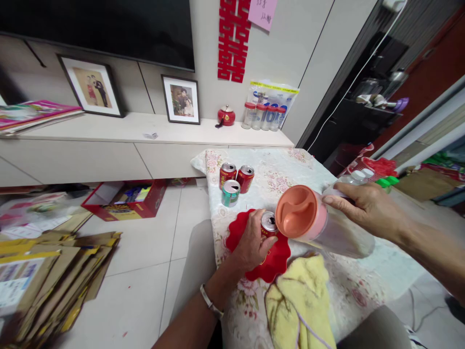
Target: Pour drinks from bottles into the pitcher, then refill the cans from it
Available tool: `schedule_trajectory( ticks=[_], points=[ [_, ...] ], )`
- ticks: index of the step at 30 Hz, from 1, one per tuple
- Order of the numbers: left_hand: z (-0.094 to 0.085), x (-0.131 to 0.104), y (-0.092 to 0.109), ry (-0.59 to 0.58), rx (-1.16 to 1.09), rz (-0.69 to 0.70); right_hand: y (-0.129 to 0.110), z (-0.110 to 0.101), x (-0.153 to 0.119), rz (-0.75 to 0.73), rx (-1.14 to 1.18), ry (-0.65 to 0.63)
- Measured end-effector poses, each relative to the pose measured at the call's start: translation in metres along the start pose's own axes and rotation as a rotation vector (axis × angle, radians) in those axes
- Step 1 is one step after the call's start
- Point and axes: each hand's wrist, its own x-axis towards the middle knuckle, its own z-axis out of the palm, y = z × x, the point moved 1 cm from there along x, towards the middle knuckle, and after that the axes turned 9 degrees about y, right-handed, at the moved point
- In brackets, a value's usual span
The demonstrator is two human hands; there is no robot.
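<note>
My left hand (252, 242) is wrapped round an opened red drink can (268, 223) that stands on a red scalloped mat (238, 227). In my right hand (366, 208) is the handle of a clear plastic pitcher (341, 237) with an orange-pink lid (296, 212). The pitcher is tilted over on its side, its lid end close beside the can's top; I cannot make out any liquid stream. Behind the mat stand two more opened red cans (245, 179) and a green can (230, 193). A yellow cloth (305, 295) lies crumpled near me.
A flowered tablecloth (276, 167) covers the table. Beyond it, a white cabinet (174, 133) carries framed photos, a red pot (226, 116) and several red-lidded jars (259, 118). Flattened cardboard (61, 276) and a red box (127, 199) sit on the floor at left.
</note>
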Motion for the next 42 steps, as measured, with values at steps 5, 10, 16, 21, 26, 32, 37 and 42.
schedule_trajectory(
  ticks=[5, 10, 16, 21, 26, 32, 37, 42],
  points=[
    [-0.0006, 0.0002, 0.0007, -0.002, 0.002, -0.020, -0.0008, 0.0002, 0.0003, 0.002, -0.008, -0.003],
    [0.0002, 0.0002, 0.0002, -0.004, 0.012, -0.004, -0.0016, -0.0015, -0.0001, 0.023, -0.019, -0.027],
    [-0.0013, 0.0009, 0.0021, -0.016, 0.026, 0.002, -0.0021, -0.0030, -0.0010, 0.043, -0.018, -0.042],
    [-0.0017, 0.0017, 0.0039, -0.006, 0.031, 0.004, -0.0024, -0.0021, 0.0003, 0.063, -0.023, -0.056],
    [-0.0012, 0.0016, 0.0042, 0.031, 0.051, 0.018, -0.0028, -0.0026, 0.0001, 0.068, -0.016, -0.062],
    [-0.0004, 0.0012, 0.0023, 0.015, 0.036, 0.020, -0.0038, -0.0031, 0.0002, 0.057, -0.024, -0.060],
    [0.0012, 0.0004, 0.0005, 0.044, -0.012, 0.011, -0.0047, -0.0026, 0.0015, 0.067, -0.017, -0.071],
    [0.0007, 0.0002, -0.0002, 0.011, -0.015, 0.010, -0.0040, -0.0027, 0.0020, 0.059, -0.020, -0.057]
  ],
)
